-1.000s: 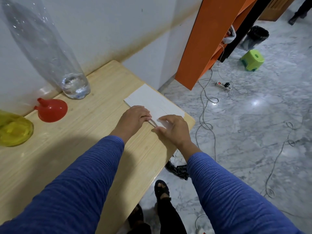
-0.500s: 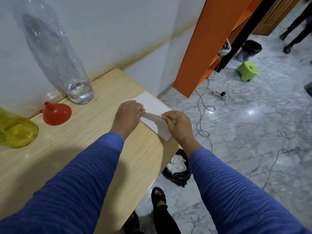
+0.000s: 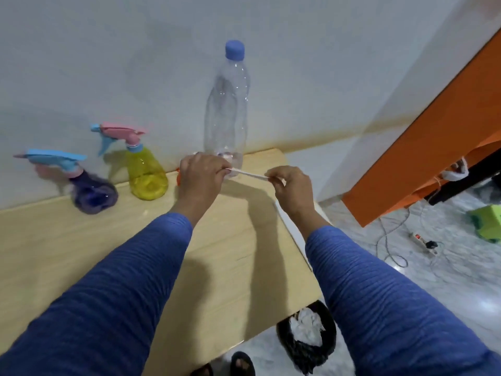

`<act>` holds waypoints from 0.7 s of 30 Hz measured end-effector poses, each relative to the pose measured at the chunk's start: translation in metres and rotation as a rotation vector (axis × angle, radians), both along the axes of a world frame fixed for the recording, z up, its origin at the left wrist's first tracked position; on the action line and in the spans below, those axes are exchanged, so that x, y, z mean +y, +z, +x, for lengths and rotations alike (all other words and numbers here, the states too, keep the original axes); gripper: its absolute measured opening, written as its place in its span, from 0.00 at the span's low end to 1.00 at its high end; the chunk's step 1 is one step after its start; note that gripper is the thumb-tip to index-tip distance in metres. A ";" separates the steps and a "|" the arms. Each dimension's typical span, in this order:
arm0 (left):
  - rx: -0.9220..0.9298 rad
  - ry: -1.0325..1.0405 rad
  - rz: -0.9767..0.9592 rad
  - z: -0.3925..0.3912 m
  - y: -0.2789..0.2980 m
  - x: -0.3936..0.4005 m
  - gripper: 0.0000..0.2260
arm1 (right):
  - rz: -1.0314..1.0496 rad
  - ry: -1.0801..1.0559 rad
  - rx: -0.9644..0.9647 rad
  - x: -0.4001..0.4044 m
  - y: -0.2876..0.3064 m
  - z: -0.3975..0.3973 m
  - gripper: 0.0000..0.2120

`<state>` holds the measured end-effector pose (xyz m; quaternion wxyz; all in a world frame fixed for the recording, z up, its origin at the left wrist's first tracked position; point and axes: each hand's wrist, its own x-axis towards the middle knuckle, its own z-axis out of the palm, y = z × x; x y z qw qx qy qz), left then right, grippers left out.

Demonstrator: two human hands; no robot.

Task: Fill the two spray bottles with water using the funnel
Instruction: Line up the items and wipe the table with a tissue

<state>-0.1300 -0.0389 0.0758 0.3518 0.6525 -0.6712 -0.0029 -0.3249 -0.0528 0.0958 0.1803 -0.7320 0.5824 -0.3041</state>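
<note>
A: While both hands hover above the counter (image 3: 81, 240), the left hand (image 3: 199, 176) pinches one end of a folded white paper (image 3: 248, 173), fingers curled tight on it.

B: And the right hand (image 3: 291, 185) pinches the other end, so the paper is stretched edge-on between them, clear of the wood.

A: Look behind the hands: a clear bottle (image 3: 227, 109) with a blue cap stands upright by the wall, with just a little water at the bottom.

B: Left of that, the yellow sprayer (image 3: 146, 172), pink-and-blue trigger head screwed on, standing on the counter against the wall.

A: Further left, the purple sprayer (image 3: 90, 194), blue-and-pink head on too. It's blurred, so I can't tell how full it is.

B: The funnel (image 3: 178, 179)? Only an orange-red sliver peeks out just behind the left hand, beside the yellow sprayer. The rest is hidden.

A: Another white sheet (image 3: 291, 226) lies along the counter's right edge, under the right wrist.

B: Down on the marble floor, a black bin (image 3: 306, 346) with crumpled white paper sits by the counter's corner.

A: Over to the right there's an orange panel (image 3: 423, 158), a power strip (image 3: 423, 241) with loose cables, and a green stool (image 3: 488, 222).
</note>
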 end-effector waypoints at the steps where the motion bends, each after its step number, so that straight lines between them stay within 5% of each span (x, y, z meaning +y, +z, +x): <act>1: -0.014 0.026 0.024 0.009 -0.010 0.013 0.05 | 0.014 0.049 0.008 0.002 -0.010 0.007 0.08; 5: -0.067 0.083 0.255 0.016 -0.056 0.061 0.06 | 0.145 0.217 0.101 0.011 -0.058 0.014 0.10; 9: 0.037 0.086 0.292 0.004 -0.098 0.088 0.19 | 0.342 0.320 0.208 0.022 -0.094 0.014 0.16; 16: 0.011 0.342 0.690 -0.008 -0.122 0.073 0.30 | 0.218 0.433 0.413 0.023 -0.122 0.044 0.28; 21: -0.072 0.361 0.763 -0.011 -0.128 0.067 0.29 | 0.275 0.428 0.576 0.023 -0.147 0.053 0.28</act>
